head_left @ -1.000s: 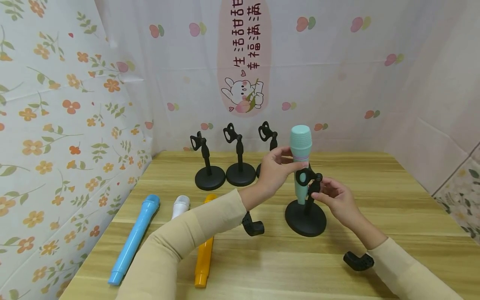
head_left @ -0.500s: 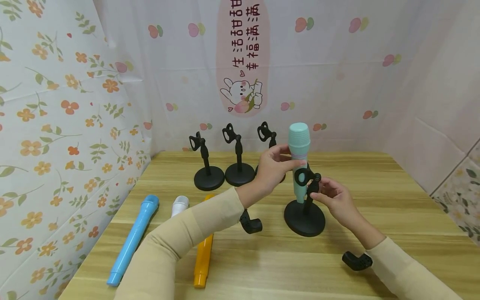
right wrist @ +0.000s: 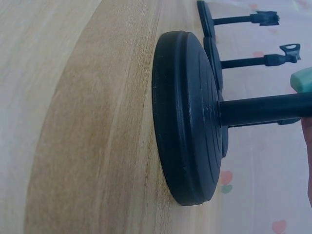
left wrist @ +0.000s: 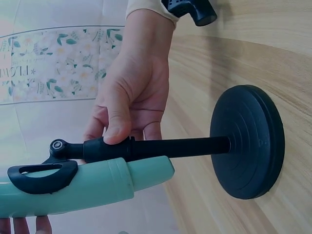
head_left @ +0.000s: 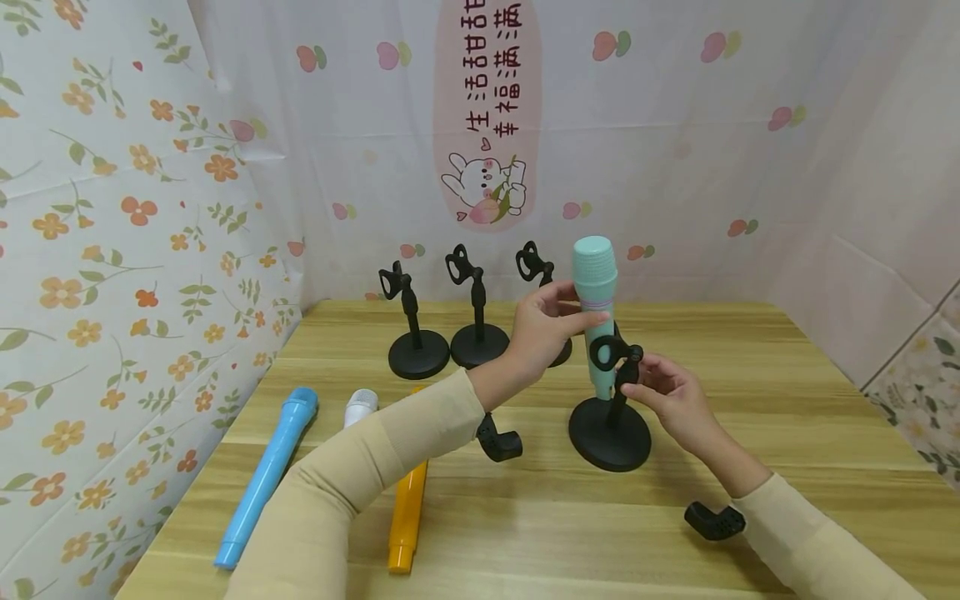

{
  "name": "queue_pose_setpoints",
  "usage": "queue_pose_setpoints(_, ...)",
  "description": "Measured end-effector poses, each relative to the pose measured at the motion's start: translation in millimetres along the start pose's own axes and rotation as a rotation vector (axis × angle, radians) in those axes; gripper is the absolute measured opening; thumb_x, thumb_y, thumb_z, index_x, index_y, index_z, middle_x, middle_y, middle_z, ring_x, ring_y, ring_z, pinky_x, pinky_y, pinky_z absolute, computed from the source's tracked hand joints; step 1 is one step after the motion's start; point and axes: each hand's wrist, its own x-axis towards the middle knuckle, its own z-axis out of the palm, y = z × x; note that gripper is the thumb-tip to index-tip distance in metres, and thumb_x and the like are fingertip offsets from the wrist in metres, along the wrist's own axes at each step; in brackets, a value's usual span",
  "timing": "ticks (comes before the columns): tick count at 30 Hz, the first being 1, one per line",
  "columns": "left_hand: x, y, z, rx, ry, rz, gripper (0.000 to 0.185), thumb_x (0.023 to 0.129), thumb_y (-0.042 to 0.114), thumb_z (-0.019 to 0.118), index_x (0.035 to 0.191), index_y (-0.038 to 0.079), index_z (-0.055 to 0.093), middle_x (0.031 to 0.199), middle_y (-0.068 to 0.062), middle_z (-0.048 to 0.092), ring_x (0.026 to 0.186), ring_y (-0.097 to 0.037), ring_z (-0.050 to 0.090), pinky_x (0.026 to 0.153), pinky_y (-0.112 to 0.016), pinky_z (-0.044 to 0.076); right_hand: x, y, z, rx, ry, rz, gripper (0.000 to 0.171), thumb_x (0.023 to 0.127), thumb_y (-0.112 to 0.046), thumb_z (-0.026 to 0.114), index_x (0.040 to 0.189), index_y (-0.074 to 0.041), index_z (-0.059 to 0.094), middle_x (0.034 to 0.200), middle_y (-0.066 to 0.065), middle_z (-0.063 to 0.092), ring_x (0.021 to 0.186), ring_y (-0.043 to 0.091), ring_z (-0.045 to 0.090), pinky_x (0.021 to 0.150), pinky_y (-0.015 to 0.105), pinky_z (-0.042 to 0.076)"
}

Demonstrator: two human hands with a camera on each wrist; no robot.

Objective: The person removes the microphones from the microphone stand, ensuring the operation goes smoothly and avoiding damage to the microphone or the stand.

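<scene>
Two hands are working together. Left hand (head_left: 542,335) is pinching the green microphone (head_left: 597,312) up high, keeping it straight in the clip, while right hand (head_left: 670,400) is gripping the black stand (head_left: 610,427) so it is not tipping on the table (head_left: 750,400). Three spare stands (head_left: 473,317) are waiting behind.

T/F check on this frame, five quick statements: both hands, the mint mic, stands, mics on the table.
1. The left hand grips the mint-green toy microphone. True.
2. The right hand rests flat on the wooden table. False: it holds the black round-based stand by its stem.
3. The mint-green toy microphone lies on the table. False: it is upright in the stand's clip.
4. Three more black stands line the back. True.
5. A blue toy microphone lies at left. True.
</scene>
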Motion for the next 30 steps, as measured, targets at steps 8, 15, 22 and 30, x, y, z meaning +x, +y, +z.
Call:
queue_pose_setpoints(8, 0.1, 1.0, 0.2, -0.035, 0.011, -0.017, 0.034, 0.081, 0.004, 0.079, 0.114, 0.008, 0.069, 0.099, -0.001, 0.069, 0.090, -0.018, 0.065, 0.078, -0.034, 0.056, -0.6, -0.4, 0.1, -0.005, 0.006, 0.004, 0.029, 0.087, 0.002, 0.070, 0.112, -0.013, 0.066, 0.091, -0.007, 0.066, 0.082, 0.008, 0.061, 0.073, 0.018, 0.053)
queue_pose_setpoints(15, -1.1, 3.4, 0.1, -0.075, 0.024, -0.030, 0.034, 0.082, 0.003, 0.078, 0.114, 0.007, 0.069, 0.102, -0.002, 0.069, 0.092, -0.017, 0.065, 0.079, -0.035, 0.057, -0.7, -0.7, 0.6, 0.001, 0.005, -0.012, 0.030, 0.087, 0.003, 0.070, 0.112, -0.013, 0.066, 0.091, -0.006, 0.066, 0.081, 0.008, 0.062, 0.073, 0.019, 0.053)
queue_pose_setpoints(22, -1.4, 3.7, 0.2, -0.118, 0.038, -0.043, 0.033, 0.082, 0.001, 0.076, 0.114, 0.006, 0.069, 0.104, -0.004, 0.069, 0.094, -0.019, 0.065, 0.080, -0.036, 0.056, -1.1, -0.8, 0.4, -0.020, 0.004, -0.012, 0.030, 0.087, 0.003, 0.070, 0.113, -0.009, 0.066, 0.091, -0.006, 0.066, 0.081, 0.008, 0.061, 0.073, 0.019, 0.053)
queue_pose_setpoints(30, -0.1, -0.3, 1.6, -0.154, 0.064, -0.038, 0.033, 0.081, 0.001, 0.077, 0.113, 0.006, 0.070, 0.105, -0.004, 0.069, 0.094, -0.019, 0.065, 0.081, -0.037, 0.056, -1.5, -4.2, 2.6, 0.019, 0.013, -0.022, 0.031, 0.086, 0.007, 0.068, 0.114, -0.007, 0.066, 0.092, -0.005, 0.067, 0.083, 0.009, 0.062, 0.074, 0.018, 0.053)
